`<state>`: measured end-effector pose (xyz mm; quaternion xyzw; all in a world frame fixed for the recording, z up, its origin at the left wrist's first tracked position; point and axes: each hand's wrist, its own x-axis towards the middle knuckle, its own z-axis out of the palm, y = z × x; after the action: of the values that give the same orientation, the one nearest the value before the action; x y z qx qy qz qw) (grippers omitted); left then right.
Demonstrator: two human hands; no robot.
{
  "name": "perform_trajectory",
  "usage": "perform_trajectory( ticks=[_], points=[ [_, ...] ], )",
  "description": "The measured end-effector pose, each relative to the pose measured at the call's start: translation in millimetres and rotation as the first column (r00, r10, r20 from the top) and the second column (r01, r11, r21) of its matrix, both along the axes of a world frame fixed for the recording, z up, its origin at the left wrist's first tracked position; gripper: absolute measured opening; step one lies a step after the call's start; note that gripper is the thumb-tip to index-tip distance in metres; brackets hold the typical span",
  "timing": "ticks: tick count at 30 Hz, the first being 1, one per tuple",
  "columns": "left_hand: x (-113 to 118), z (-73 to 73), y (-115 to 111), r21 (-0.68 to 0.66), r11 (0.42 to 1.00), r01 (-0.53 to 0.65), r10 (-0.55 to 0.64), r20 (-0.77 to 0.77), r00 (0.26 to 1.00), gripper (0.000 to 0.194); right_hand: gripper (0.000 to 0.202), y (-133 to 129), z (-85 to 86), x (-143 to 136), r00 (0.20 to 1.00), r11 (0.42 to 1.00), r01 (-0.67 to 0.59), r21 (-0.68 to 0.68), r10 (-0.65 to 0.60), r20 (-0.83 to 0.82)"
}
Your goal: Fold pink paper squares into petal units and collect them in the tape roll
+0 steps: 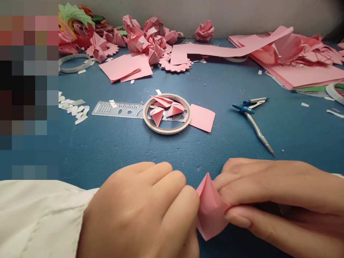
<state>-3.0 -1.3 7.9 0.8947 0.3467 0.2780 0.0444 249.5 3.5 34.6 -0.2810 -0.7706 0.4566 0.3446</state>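
Observation:
A small folded pink paper piece [211, 211] with a pointed top is held between my two hands, just above the blue table. My right hand [279, 197] pinches its right edge between thumb and fingers. From the left, my left hand [145, 211] is curled against the paper's other edge; its thumb and fingertips are mostly hidden behind the knuckles. Beyond the hands lies a roll of tape [146, 120] with several folded pink pieces [158, 115] inside its ring. A pink paper square [202, 117] sits partly under the roll's right side.
A clear plastic ruler [107, 109] runs under the tape roll. To the right lies a compass [255, 127]. White paper scraps [76, 107] are at left. Along the back are pink paper flowers [150, 36], a long pink strip [215, 50] and pink sheets [309, 75].

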Motion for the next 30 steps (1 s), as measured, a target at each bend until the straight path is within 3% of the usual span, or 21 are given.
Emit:
perform_trajectory(
  ticks=[5,7,9,10,11,13,16,20,23,26,28,30],
  points=[
    [-2.4,-3.3,-10.2,0.126,0.982,-0.144,0.116,0.203,0.972,0.028,0.012,-8.7,-12.6,-4.8,0.952,0.954,0.294,0.059,-0.298,0.075],
    [-3.2,-1.5,-9.4,0.149,0.973,-0.174,0.132,0.255,0.958,0.030,0.017,-8.5,-14.0,-4.8,0.924,0.925,0.358,0.131,-0.371,0.096],
    [-4.2,2.5,-6.6,0.087,0.984,-0.156,0.129,0.251,0.959,0.031,0.021,-6.2,-11.6,-4.1,0.896,0.895,0.407,0.185,-0.430,0.110],
    [-5.0,5.0,-5.3,0.035,0.991,-0.130,0.118,0.241,0.963,0.033,0.018,-4.8,-9.5,-3.7,0.893,0.910,0.384,0.156,-0.409,0.188],
    [-5.9,7.6,-4.5,-0.021,0.995,-0.097,0.099,0.231,0.968,0.035,0.020,-3.3,-7.2,-3.3,0.878,0.882,0.432,0.186,-0.459,0.138],
    [-8.1,12.1,-5.2,-0.119,0.992,-0.048,0.074,0.223,0.972,0.035,0.020,-0.8,-3.5,-2.6,0.882,0.899,0.399,0.181,-0.430,0.195],
    [-10.2,14.6,-9.8,-0.184,0.981,-0.066,0.108,0.229,0.967,0.031,0.018,0.0,-3.9,-2.1,0.883,0.908,0.379,0.176,-0.412,0.224],
    [-7.1,13.9,-9.2,-0.245,0.965,-0.088,0.158,0.283,0.946,0.032,0.014,-4.6,-13.5,-1.6,0.950,0.954,0.283,0.102,-0.294,0.109],
    [-3.0,15.0,-0.7,-0.356,0.934,0.040,0.082,0.320,0.944,0.031,0.012,-9.0,-19.8,-1.6,0.991,0.989,0.121,0.083,-0.126,0.051],
    [0.4,15.1,4.2,-0.392,0.898,0.201,-0.048,0.366,0.929,0.036,0.013,-13.5,-22.9,-2.1,0.994,0.992,0.083,0.098,-0.090,0.068],
    [2.6,13.3,1.3,-0.346,0.923,0.170,-0.026,0.383,0.923,0.040,0.020,-17.8,-24.3,-2.0,0.981,0.974,0.140,0.180,-0.161,0.107],
    [4.6,10.7,-4.6,-0.291,0.957,0.001,0.116,0.387,0.915,0.037,0.033,-22.6,-24.8,-0.7,0.948,0.930,0.203,0.308,-0.264,0.174]
  ],
)
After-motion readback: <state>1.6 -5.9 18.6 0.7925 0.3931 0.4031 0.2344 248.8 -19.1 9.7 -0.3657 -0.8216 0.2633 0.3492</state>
